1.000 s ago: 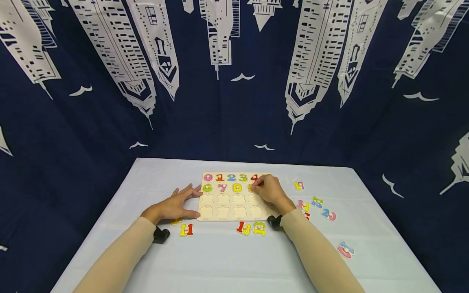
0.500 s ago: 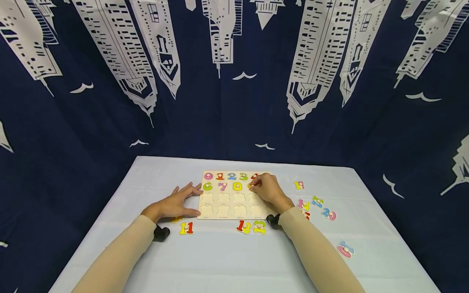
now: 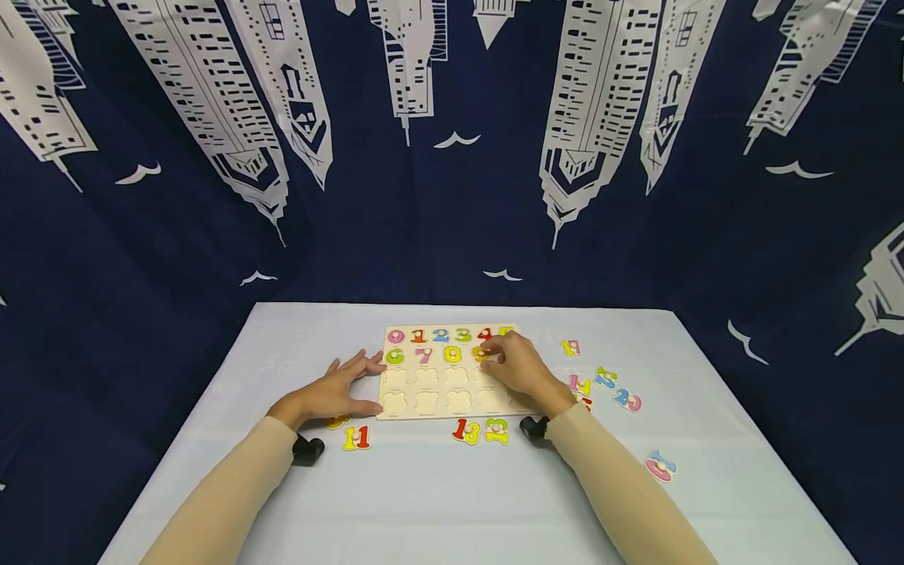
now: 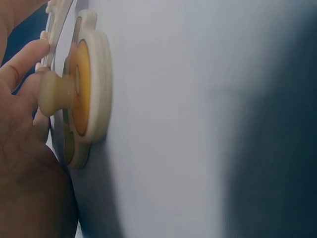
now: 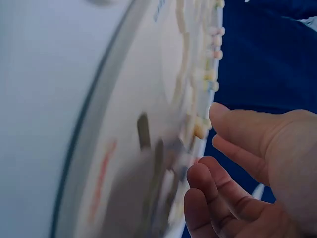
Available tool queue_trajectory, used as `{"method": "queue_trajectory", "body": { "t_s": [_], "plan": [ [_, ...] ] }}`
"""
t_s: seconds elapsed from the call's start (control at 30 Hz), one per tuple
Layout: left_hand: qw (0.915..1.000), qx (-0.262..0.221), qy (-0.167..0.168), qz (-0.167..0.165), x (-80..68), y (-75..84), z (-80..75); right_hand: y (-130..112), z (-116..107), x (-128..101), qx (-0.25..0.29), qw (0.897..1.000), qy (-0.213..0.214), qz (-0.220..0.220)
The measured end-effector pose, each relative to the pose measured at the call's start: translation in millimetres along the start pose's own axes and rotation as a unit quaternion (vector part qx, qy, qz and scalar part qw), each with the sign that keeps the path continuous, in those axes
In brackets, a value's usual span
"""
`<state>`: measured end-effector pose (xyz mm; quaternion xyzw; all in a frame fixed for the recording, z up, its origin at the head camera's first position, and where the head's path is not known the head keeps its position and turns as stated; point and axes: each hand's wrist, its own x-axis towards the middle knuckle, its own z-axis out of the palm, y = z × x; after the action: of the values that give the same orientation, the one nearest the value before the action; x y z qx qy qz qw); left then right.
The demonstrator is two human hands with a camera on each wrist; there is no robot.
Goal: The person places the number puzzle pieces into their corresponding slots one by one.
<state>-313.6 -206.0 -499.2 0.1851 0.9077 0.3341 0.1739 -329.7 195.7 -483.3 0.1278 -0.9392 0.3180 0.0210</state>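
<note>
I have the left hand (image 3: 332,394) spread wide against the left edge of the wooden puzzle board (image 3: 441,378); the right hand (image 3: 521,367), thumb and fingers parted, holds nothing, beside the 9 piece (image 3: 479,354) in the board's second row. Should the 9 be unseated, a brush of those fingers could tip it. The board, on a white tablecloth (image 3: 424,494), looks pale, its bright knobbed digits (image 3: 441,336) behind shaped recesses (image 3: 426,404).

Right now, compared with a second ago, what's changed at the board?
The right hand has let go of the yellow 9, its fingers spreading and shifting slightly rightward. The left hand stays at the left edge of the board.
</note>
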Motion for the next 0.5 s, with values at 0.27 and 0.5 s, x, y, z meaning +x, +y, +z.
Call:
{"method": "queue_trajectory", "body": {
  "t_s": [0.27,0.5],
  "plan": [
    [1.0000,0.001,0.004,0.005,-3.4,0.6,-1.7,2.8,-41.3,-56.4,-0.017,0.999,0.018,-0.034],
    [0.9999,-0.001,0.001,0.014,-1.5,-1.3,0.6,34.2,-72.1,-120.5,-0.038,0.998,0.051,-0.023]
  ]
}}
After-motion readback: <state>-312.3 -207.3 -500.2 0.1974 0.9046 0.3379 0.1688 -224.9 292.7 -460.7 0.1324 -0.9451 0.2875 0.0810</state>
